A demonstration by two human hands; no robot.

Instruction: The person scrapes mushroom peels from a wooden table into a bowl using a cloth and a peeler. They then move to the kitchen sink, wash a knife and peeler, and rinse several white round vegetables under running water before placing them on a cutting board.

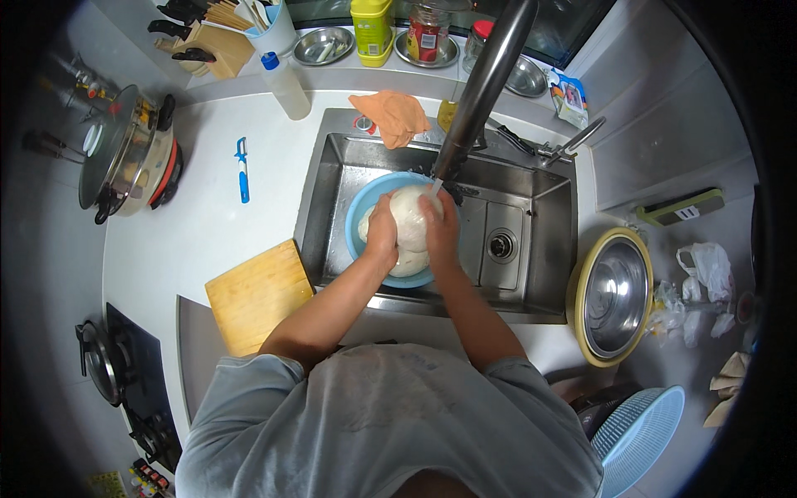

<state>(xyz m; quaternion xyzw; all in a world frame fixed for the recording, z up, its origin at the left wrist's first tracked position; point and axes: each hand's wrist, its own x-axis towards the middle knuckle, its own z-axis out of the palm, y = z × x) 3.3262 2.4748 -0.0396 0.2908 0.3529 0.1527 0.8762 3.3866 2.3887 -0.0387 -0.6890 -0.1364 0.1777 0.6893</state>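
Between my left hand [380, 231] and my right hand [441, 233] is a large, round, pale peeled vegetable [410, 215]; its exact kind is unclear. I hold it from both sides over a light blue plastic basin [354, 215] in the stainless steel sink [529, 249]. More pale pieces [410, 264] lie below it in the basin, partly hidden by my hands. Directly above my right hand is the dark metal faucet [476, 103], from which a thin stream of water [438, 185] falls onto the vegetable.
An orange cloth [395, 117] lies on the sink's back rim. Left on the counter are a blue-handled peeler [243, 174], a wooden cutting board [258, 292] and a lidded pot [127, 152]. Nested basins [613, 297] lean at the right. A knife [515, 139] rests behind the sink.
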